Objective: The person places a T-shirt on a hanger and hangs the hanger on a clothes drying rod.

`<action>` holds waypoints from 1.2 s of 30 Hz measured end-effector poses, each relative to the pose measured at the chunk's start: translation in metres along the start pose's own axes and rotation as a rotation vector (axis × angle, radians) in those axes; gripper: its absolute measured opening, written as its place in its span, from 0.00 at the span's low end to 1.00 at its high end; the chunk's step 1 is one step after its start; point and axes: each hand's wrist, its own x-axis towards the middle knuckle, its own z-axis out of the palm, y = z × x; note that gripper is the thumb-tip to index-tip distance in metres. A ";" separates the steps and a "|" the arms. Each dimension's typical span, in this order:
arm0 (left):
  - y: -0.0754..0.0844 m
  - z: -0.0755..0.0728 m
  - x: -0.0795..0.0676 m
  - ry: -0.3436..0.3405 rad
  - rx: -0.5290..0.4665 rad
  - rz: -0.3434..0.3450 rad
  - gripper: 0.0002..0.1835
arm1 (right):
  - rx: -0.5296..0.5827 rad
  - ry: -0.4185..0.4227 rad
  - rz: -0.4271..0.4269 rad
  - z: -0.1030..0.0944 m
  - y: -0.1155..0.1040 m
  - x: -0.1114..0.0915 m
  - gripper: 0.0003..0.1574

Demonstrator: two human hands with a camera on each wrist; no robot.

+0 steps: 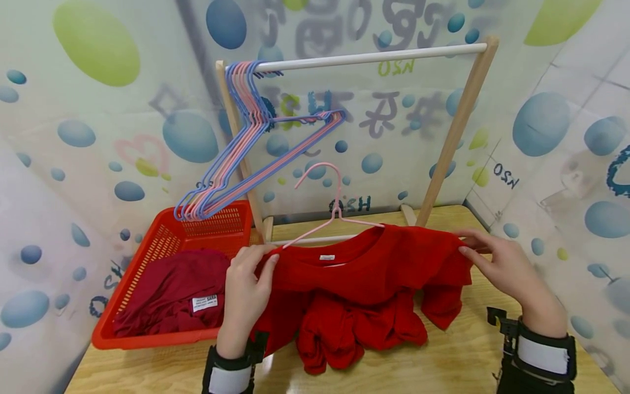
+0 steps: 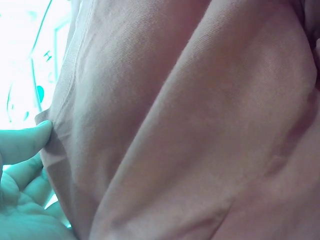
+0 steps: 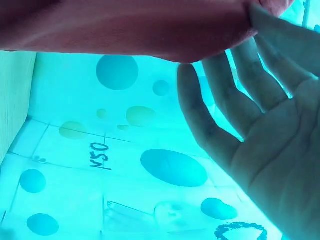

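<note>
Left hand (image 1: 246, 293) and right hand (image 1: 512, 268) pinched a red shirt (image 1: 364, 287).
The head view showed a pink hanger (image 1: 337, 210) at the shirt's neck; the right wrist view, fingers (image 3: 192, 100) under its edge.

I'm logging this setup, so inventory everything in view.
Table: one, light wood, underneath
Rack: one, wood and white, table's back
Hung hangers: several, blue and pink, rack's left end
Garment: one, red, front centre
Lower hanger: one, pink, at garment's neckline
Basket: one, orange-red, table's left
Cloth: count unclear, dark red, inside basket
Labels: two, white, on garment and cloth
Backdrop: count unclear, white with coloured spots, behind and beside
Wrist straps: two, black and white, bottom edge
Left hand: one, fingers pinching garment by neckline
Right hand: one, fingers pinching garment's right end
</note>
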 end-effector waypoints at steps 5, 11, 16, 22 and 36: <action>-0.001 0.000 0.000 0.001 -0.007 -0.008 0.09 | -0.044 0.027 0.033 -0.003 0.003 -0.002 0.17; -0.001 0.002 0.000 0.006 -0.014 0.004 0.08 | -0.088 0.023 0.113 -0.007 0.007 -0.005 0.12; 0.000 0.003 0.000 0.001 -0.010 0.016 0.07 | -0.109 -0.068 0.216 -0.005 0.005 -0.003 0.11; 0.001 0.003 -0.001 -0.003 -0.007 -0.006 0.08 | -0.089 -0.032 0.177 0.005 -0.017 0.007 0.18; 0.002 0.003 0.000 -0.016 -0.002 0.010 0.07 | -0.009 0.199 -0.244 0.044 -0.052 0.025 0.19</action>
